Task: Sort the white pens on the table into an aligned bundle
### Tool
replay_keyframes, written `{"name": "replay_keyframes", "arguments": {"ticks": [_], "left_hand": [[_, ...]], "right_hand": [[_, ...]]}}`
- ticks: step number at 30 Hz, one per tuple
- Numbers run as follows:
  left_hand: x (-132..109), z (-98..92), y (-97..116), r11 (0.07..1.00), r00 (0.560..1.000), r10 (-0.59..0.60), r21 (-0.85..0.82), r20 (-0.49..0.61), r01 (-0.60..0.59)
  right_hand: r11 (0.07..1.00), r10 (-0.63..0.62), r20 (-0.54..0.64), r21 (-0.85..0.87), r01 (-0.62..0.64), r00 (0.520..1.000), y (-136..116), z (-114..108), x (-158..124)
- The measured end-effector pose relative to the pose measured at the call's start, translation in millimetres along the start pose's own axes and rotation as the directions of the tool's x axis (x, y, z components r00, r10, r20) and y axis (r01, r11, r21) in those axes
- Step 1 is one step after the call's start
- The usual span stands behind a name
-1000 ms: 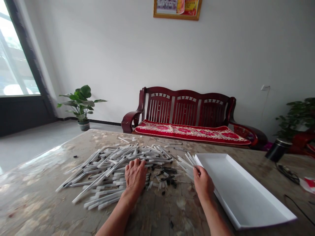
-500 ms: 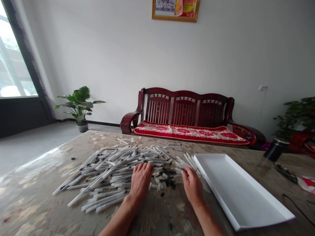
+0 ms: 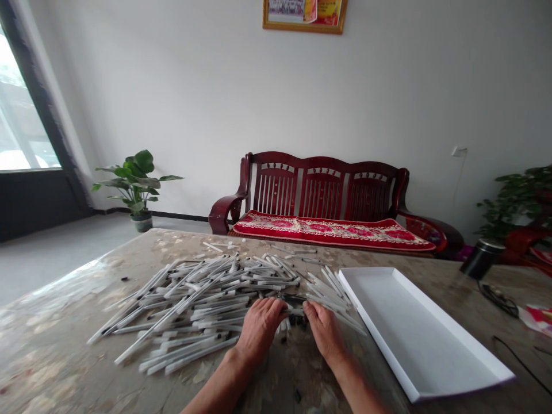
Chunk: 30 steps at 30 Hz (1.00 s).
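My left hand (image 3: 264,323) and my right hand (image 3: 324,326) face each other low over the table, fingers closed. A thin pale pen (image 3: 295,311) appears to run between their fingertips; its ends are hidden by the fingers. Left of my left hand spreads a heap of white, translucent pens (image 3: 207,307), many with dark ends. Small black pieces (image 3: 297,321), which look like pen caps or plugs, lie beneath and between my hands. Beyond my right hand several clear, pale tubes (image 3: 330,290) lie beside the white tray.
A shallow white tray (image 3: 422,333) stands on the patterned table (image 3: 56,322) at the right. Farther right are a black cylinder (image 3: 482,259) and dark cables (image 3: 500,299). A red wooden bench (image 3: 323,195) stands behind the table, with a potted plant (image 3: 140,184) to its left.
Both hands have come closer together, my left hand moving right and my right hand moving left. A pale pen now shows between their fingertips.
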<state>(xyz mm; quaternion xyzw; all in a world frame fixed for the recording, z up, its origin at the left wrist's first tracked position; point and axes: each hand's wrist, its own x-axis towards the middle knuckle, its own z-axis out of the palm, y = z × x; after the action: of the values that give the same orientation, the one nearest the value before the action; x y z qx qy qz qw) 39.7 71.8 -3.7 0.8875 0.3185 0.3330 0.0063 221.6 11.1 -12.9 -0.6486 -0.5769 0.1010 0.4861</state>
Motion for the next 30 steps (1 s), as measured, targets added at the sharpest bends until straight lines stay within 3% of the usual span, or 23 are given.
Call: {"name": "replay_keyframes", "arguments": {"ticks": [9,17,21,26,30], "left_hand": [[0.2,-1.5,-1.4,0.996,0.999,-0.054,-0.076,-0.001,0.053],[-1.1,0.1,-2.9,0.995,0.998,-0.057,-0.081,0.021,0.058],[-0.8,-0.5,-3.9,0.997,0.999,-0.049,-0.068,-0.003,0.049],[-0.8,-0.6,-4.9,0.998,0.999,-0.030,-0.056,0.016,0.031],[-0.6,-1.7,-5.0,0.996,0.998,-0.053,-0.066,0.043,0.056]], "right_hand": [[0.987,-0.040,0.035,0.160,0.034,0.999,-3.1,-1.2,1.3],[0.875,0.125,0.130,0.454,-0.171,0.984,-5.9,-1.5,2.1],[0.872,0.205,0.142,0.422,-0.247,0.968,-6.9,-1.8,1.8],[0.922,0.132,0.095,0.354,-0.158,0.987,-2.0,-0.8,4.8],[0.885,0.133,0.111,0.435,-0.168,0.985,-4.2,-2.4,5.5]]}}
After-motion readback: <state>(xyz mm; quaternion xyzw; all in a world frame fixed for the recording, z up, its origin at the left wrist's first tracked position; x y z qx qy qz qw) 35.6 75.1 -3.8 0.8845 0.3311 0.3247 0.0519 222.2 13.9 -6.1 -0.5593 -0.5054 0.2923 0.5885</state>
